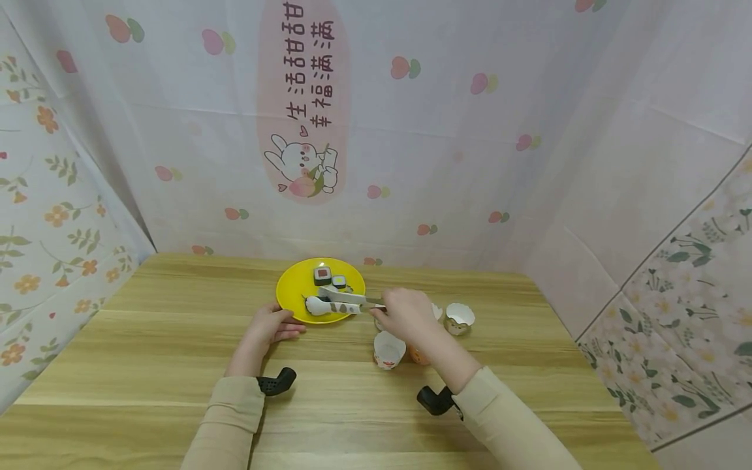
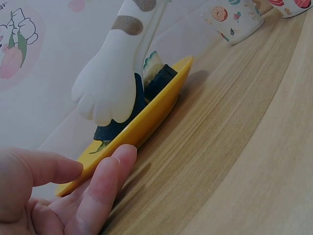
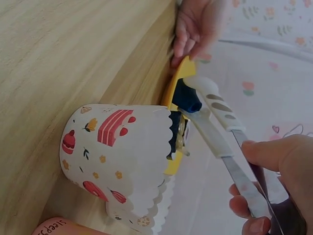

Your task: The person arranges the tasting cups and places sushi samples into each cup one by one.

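Observation:
My left hand holds the near left rim of the yellow plate, thumb above and fingers beneath in the left wrist view. From the right, my right hand grips metal-handled tongs with white cat-paw tips and brown spots. Over the plate, the paw tips lie on either side of a dark seaweed-wrapped sushi roll, which shows between them in the right wrist view. Behind the tongs sit a sushi piece with a red centre and a smaller one with a yellow centre.
Right of the plate stand several paper baking cups: a white one with cake prints, a brown-patterned one and an orange one, partly hidden by my right arm. A printed curtain hangs behind the wooden table.

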A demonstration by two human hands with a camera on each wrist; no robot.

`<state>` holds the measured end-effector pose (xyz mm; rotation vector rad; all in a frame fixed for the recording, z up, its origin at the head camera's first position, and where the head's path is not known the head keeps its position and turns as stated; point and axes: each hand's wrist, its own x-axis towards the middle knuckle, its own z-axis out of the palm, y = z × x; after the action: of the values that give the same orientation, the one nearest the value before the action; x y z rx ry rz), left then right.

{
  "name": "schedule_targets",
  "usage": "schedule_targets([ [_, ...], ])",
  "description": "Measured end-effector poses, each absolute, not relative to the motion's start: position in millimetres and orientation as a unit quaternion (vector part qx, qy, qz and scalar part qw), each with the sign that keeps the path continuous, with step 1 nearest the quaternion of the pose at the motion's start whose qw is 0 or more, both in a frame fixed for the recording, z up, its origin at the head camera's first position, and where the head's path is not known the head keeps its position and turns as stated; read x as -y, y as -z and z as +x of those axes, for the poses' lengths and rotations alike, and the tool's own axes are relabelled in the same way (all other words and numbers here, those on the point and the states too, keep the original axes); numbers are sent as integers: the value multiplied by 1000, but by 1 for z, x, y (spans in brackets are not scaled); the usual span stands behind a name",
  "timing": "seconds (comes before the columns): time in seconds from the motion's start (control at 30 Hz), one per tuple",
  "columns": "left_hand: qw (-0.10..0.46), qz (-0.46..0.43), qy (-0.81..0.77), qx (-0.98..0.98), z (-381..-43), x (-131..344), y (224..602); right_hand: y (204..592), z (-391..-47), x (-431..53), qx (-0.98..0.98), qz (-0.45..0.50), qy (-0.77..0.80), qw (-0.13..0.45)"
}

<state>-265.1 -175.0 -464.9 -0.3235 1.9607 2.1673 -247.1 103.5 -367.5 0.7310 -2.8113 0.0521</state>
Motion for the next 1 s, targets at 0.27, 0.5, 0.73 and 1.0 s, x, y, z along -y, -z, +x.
schedule_targets([
  [0.27, 101, -107, -735, -662, -265, 175, 464, 368, -250, -98, 960, 256, -11, 112],
  [0.5, 97, -108, -735, -662, -266, 174, 462, 373, -252, -97, 960, 256, -8, 117],
  [0.73, 96, -111, -735, -662, -265, 175, 463, 379, -250, -96, 950, 271, 2, 155],
  [1.0, 98, -114, -734, -663, -265, 176, 464, 381, -246, -96, 939, 286, 4, 193],
])
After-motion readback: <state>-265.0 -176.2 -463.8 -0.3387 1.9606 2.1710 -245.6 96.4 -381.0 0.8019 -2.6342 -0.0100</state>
